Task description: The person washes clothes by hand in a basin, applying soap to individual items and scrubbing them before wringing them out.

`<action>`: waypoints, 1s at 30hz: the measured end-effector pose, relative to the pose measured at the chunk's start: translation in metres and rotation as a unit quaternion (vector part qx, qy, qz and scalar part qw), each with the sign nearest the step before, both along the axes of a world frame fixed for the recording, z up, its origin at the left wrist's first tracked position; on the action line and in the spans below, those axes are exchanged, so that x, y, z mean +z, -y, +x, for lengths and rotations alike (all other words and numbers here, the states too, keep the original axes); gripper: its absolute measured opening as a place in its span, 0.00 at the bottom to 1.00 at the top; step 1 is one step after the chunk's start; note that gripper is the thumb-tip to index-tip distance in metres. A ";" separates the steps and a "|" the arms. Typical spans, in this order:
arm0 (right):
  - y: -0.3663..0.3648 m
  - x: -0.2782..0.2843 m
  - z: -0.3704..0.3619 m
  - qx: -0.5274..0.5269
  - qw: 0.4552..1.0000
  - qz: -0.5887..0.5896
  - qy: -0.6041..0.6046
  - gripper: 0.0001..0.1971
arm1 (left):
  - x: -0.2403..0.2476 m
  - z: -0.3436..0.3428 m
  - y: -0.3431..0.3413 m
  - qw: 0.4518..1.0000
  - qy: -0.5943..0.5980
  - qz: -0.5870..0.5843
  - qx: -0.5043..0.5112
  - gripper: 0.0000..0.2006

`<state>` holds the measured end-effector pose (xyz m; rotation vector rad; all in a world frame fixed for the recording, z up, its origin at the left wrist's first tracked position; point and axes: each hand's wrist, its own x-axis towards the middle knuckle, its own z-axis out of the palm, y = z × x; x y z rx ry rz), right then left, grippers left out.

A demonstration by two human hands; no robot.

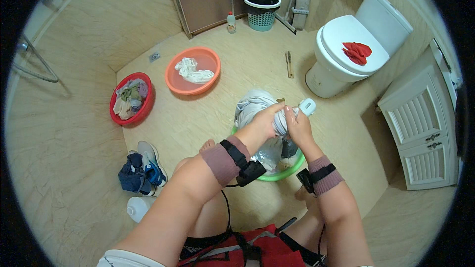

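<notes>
A wet, pale grey-white piece of laundry is bunched up over the green basin. My left hand is closed around its middle, and my right hand grips it just beside, thumbs close together. Much of the cloth bulges out to the left of my hands. Behind my right hand a pale plastic end with a slot sticks out; the rest of that piece is hidden. Water and a dark item show in the basin below my wrists.
An orange basin holds white cloth; a red basin holds mixed laundry. Shoes and a white jug stand at left. A brush lies near the toilet, whose lid bears red cloth.
</notes>
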<state>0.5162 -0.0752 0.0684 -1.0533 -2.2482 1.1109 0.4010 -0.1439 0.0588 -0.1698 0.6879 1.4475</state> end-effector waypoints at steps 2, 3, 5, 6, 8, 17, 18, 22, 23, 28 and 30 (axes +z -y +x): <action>-0.002 0.004 0.007 0.056 0.996 -0.033 0.059 0.24 | 0.000 -0.016 0.005 0.997 0.030 -0.072 -0.003 0.13; -0.003 0.002 0.013 0.071 0.996 0.029 0.051 0.24 | 0.000 -0.022 0.006 0.993 0.045 -0.107 -0.006 0.13; -0.001 0.001 0.020 0.106 0.982 0.154 0.031 0.23 | -0.019 -0.044 0.008 0.988 0.080 -0.122 0.043 0.14; -0.004 0.005 0.026 0.120 0.985 0.112 0.050 0.22 | -0.021 -0.056 0.008 0.984 0.098 -0.136 0.068 0.14; 0.001 0.015 0.025 0.144 0.986 0.041 0.074 0.20 | -0.047 -0.105 0.020 0.979 0.100 -0.117 0.133 0.15; -0.013 0.011 0.057 0.168 0.980 -0.008 0.108 0.12 | -0.024 -0.197 0.047 0.898 -0.298 -0.072 0.314 0.19; -0.013 0.011 0.058 0.182 0.976 -0.005 0.117 0.12 | -0.037 -0.198 0.046 0.909 -0.288 -0.094 0.288 0.19; -0.016 0.015 0.063 0.192 0.976 -0.006 0.103 0.12 | -0.070 -0.167 0.037 0.921 -0.291 -0.161 0.205 0.13; -0.016 0.016 0.063 0.196 0.975 -0.003 0.101 0.12 | -0.076 -0.158 0.036 0.924 -0.300 -0.161 0.172 0.12; -0.018 0.031 0.071 0.214 0.971 0.027 0.101 0.12 | -0.086 -0.090 0.023 0.917 -0.325 -0.227 0.046 0.09; -0.023 0.033 0.076 0.212 0.970 0.047 0.105 0.12 | -0.082 -0.066 0.014 0.917 -0.340 -0.208 0.014 0.05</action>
